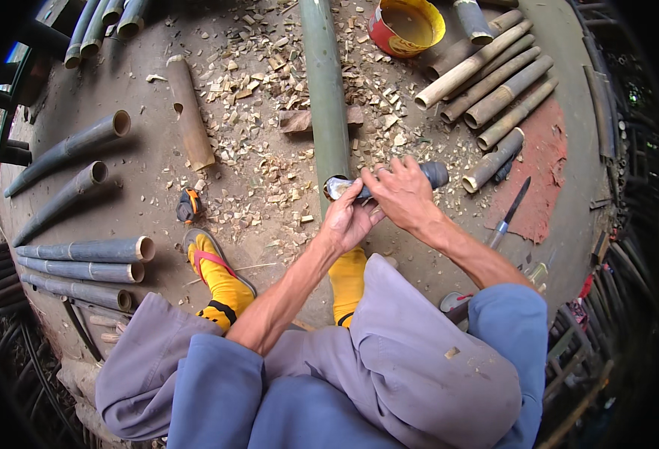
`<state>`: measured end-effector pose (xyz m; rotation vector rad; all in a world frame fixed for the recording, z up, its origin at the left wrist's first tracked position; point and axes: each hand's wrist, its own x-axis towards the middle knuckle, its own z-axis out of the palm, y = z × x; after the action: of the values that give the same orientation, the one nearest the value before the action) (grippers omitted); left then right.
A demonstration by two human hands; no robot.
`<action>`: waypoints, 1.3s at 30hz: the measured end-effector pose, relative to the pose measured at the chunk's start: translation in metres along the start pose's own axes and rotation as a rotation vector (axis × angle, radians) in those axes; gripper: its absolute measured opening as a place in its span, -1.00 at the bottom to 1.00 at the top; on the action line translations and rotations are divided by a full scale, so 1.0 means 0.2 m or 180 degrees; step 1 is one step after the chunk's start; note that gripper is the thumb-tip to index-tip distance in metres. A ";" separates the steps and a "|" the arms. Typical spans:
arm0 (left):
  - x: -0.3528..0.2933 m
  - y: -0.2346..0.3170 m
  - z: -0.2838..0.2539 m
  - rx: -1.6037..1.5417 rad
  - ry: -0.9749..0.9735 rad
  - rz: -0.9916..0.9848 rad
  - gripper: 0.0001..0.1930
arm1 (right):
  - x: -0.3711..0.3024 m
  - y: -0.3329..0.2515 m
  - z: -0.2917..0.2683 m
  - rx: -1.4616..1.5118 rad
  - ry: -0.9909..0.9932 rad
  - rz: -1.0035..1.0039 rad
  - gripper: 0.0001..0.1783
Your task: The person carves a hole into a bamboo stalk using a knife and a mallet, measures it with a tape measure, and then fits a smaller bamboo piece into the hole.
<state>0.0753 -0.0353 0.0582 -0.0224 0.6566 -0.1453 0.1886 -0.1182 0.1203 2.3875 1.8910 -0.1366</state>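
Left hand [348, 218] clamped at the green bamboo pole's [325, 97] near end, steadying it — right hand [403, 193], at three o'clock, closed around a dark-handled blade [427, 173] for paring.

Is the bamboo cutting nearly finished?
Partly. Wood chips cover the ground and cut bamboo pieces lie stacked. Now the right hand works a knife at the long green pole's end, left hand steadying. More poles lie nearby.

Dirt floor [142, 187], bamboo poles [83, 249] (cut), wood chips [262, 82], yellow tub [406, 26]
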 end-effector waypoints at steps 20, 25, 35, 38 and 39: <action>-0.21 1.20 -0.34 0.6253 0.4475 0.3152 -0.17 | -0.81 -0.22 0.34 0.2876 0.0708 0.3498 -0.76; -0.21 1.46 -0.57 0.4908 0.3585 0.2135 -0.56 | -1.15 -0.09 0.58 0.2087 0.1159 0.4696 -0.61; -0.37 0.86 -0.12 0.1207 0.0237 0.1728 -0.55 | -1.38 0.26 0.90 0.0541 0.1243 0.5078 -0.41; -0.08 0.93 -0.10 0.1204 0.0486 0.2141 -0.70 | -1.72 0.38 1.05 0.0635 0.0447 0.5630 -0.25; -0.11 0.88 -0.05 0.1160 0.0518 0.2148 -0.69 | -1.63 0.32 1.04 0.0568 0.0875 0.5213 0.07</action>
<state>0.0752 0.1421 0.0517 0.5621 0.7597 0.3895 0.1738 -0.4751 -0.0440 3.2476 -0.4973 0.1653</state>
